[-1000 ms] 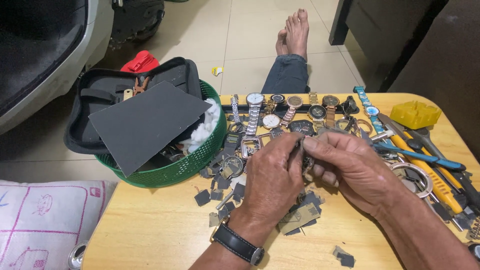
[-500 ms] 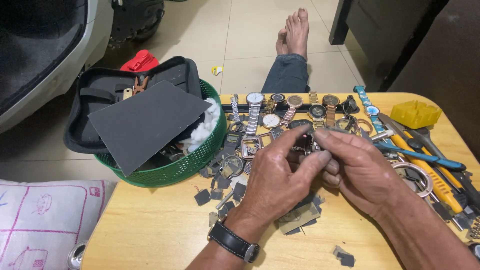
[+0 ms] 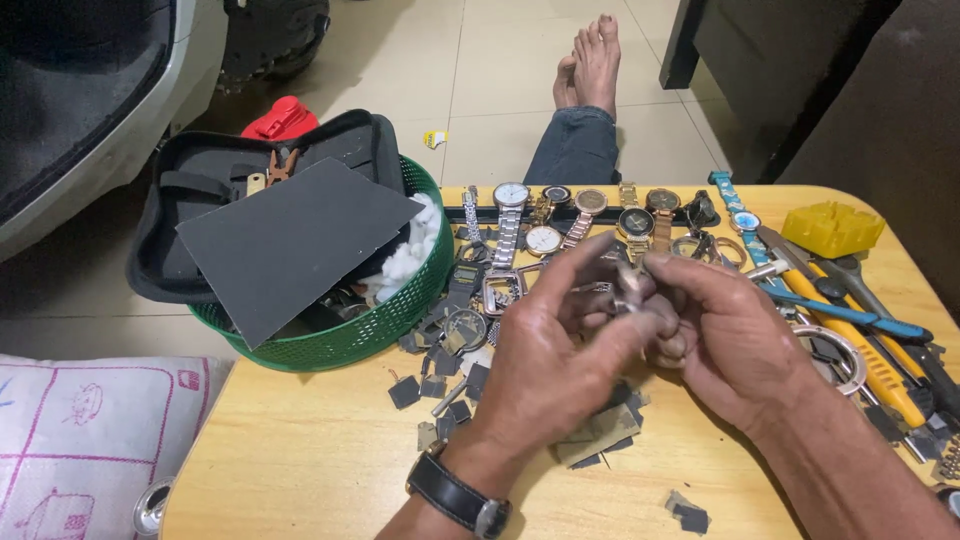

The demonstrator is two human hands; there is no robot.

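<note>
My left hand and my right hand meet above the middle of the yellow wooden table. Both pinch one small metal watch part between their fingertips; most of it is hidden by the fingers. A black wristwatch sits on my left wrist. Under the hands lie several small grey scraps and a strip of sandpaper. A row of wristwatches lies just beyond the hands.
A green mesh basket at the left holds a black case, a dark sheet and white cotton. Tools with blue and yellow handles and a yellow block lie at the right. My bare feet rest on the tiled floor.
Both hands have risen slightly and turned the small part between the fingertips; the left fingers now stretch further over it. Nothing on the table has moved.
</note>
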